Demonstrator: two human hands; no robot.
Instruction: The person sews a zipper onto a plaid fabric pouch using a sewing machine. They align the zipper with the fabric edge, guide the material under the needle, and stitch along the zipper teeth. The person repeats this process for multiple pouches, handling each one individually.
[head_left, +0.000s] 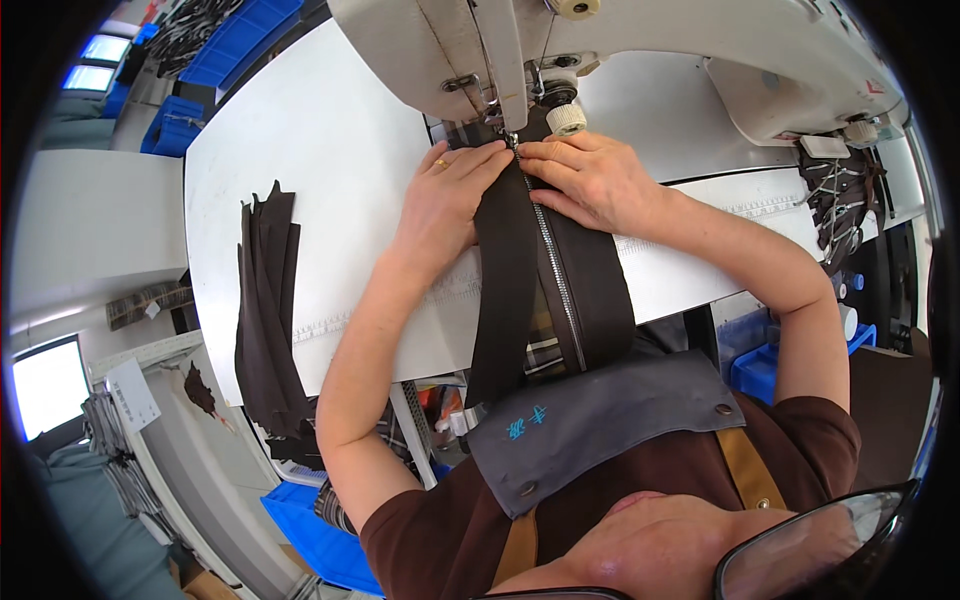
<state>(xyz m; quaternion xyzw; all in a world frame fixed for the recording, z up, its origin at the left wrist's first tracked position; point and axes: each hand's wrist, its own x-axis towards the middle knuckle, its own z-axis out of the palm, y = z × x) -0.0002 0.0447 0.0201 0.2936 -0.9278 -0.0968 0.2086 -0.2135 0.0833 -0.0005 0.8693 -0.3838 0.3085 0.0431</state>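
Left hand (440, 205) — laid on the dark fabric (506, 260), fingers together and stretched toward the far end; no grip visible. Right hand (600, 188) — fingers lightly bent, tips at the right edge of the metal zipper (553, 255); can't tell whether it pinches any cloth. The zipper runs from the presser foot (512, 139) at the far end to the near edge of the white table (350, 190), dark fabric on both sides, some checked cloth (543, 325) showing left of the teeth. Sewing machine (430, 50) overhead at the far side; dark strips (268, 300) piled on the left.

To do this well: keep the teeth straight and parallel to the foot, press both sides flat with even light pressure, and guide rather than pull. Both sets of fingertips sit close to the foot, so better keep them clear of the needle.
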